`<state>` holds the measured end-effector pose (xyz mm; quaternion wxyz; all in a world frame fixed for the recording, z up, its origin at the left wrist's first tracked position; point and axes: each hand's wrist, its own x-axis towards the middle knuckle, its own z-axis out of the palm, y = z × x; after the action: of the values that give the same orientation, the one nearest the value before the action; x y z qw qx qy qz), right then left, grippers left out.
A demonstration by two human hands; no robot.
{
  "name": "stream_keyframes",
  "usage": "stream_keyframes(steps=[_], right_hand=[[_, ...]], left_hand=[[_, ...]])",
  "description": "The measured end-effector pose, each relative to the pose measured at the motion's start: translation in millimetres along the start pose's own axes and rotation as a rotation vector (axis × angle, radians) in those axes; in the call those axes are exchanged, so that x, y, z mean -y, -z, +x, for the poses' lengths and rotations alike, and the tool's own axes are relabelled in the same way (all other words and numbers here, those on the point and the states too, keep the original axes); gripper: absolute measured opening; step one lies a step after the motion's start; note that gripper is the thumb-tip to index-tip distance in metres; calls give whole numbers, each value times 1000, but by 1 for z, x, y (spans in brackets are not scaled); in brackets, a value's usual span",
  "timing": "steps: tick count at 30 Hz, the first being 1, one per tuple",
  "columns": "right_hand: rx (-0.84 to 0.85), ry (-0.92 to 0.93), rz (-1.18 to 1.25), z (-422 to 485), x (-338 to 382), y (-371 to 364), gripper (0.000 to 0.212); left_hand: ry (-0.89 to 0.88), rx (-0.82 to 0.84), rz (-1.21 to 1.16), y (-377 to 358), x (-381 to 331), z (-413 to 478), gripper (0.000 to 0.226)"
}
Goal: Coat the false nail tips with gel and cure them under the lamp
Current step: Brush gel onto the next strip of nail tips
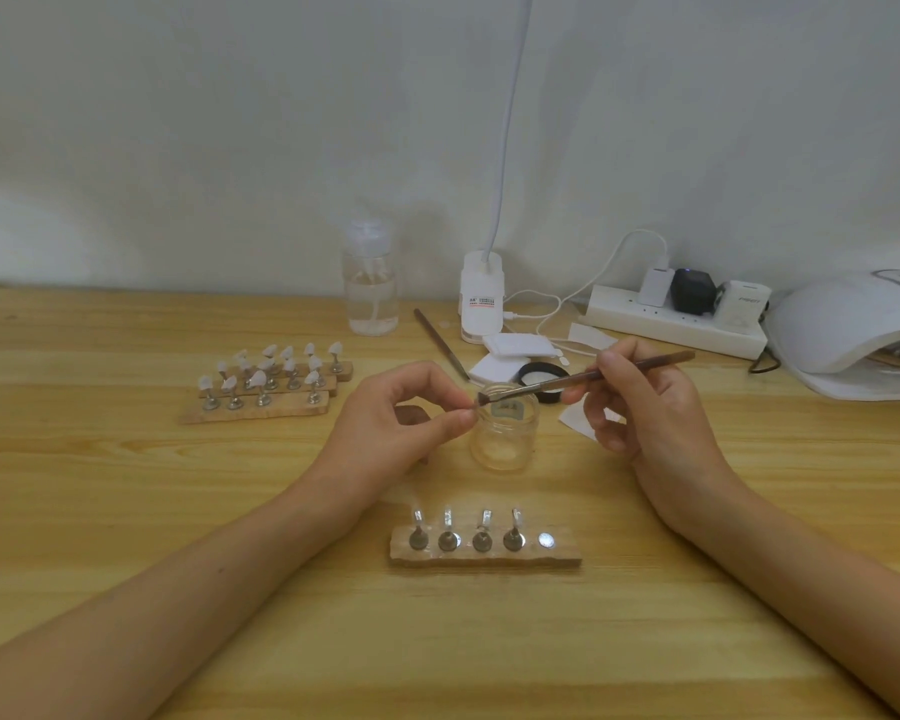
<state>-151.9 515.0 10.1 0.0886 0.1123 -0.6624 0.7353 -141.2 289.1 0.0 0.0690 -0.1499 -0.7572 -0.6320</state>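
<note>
Over a wooden counter (pixel 126 511), the right hand (pixel 640 402) gripped a brush (pixel 593 377). Its bristles met a small piece (pixel 475 406), too small to identify, pinched by the left hand (pixel 411 407) above a glass jar (pixel 505 439). Nail tips (pixel 466 519) stood on a near holder (pixel 484 557); the curing lamp (pixel 853 330) sat far right.

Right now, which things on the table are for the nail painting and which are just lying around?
For the job: brush, gel jar, pinched tip, near holder with four tips, far holders of tips, curing lamp.
Just lying about: pump bottle, power strip, spare stick, white pads.
</note>
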Motion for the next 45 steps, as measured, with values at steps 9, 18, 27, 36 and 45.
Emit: stream_keyframes(steps=[9, 18, 27, 36, 45], right_hand=[[-10, -17, -23, 1, -1, 0, 18], [-36, -22, -5, 3, -3, 1, 18], [-32, -31, 14, 3, -2, 0, 18], [-52, -34, 6, 4, -3, 0, 18], [-56, -27, 17, 4, -2, 1, 17]], left_hand=[[-7, -12, 20, 0, 1, 2, 12], [-35, -10, 51, -1, 2, 2, 10], [-58, 11, 24, 0, 1, 3, 17], [-59, 15, 11, 0, 1, 3, 17], [-57, 17, 20, 0, 2, 4, 17]])
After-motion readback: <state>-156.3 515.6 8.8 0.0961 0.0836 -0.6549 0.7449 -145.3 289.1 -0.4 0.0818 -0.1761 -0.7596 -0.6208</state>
